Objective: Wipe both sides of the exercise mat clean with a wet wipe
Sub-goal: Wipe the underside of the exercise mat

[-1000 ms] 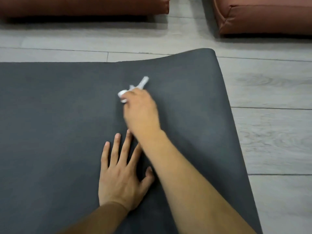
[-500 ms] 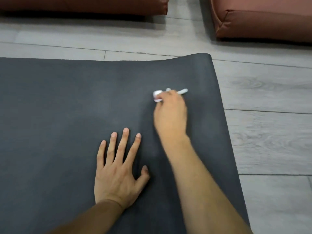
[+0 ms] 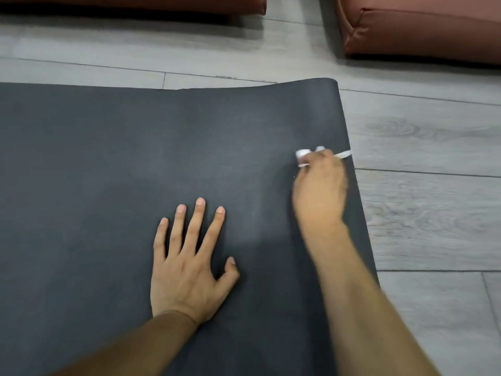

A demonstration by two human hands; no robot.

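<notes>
Right hand [image 3: 320,185] over wipe [image 3: 303,153], mat [image 3: 135,158] edge.

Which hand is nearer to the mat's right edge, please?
Right. The right hand, gripping the wipe, is beside the mat's right edge; the left hand lies flat farther in.

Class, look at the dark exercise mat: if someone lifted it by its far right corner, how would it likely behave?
The exercise mat would probably flop and bend: it looks thin, and its far edge already curls. It likely slides little, since the left hand presses it flat while the right hand wipes.
</notes>
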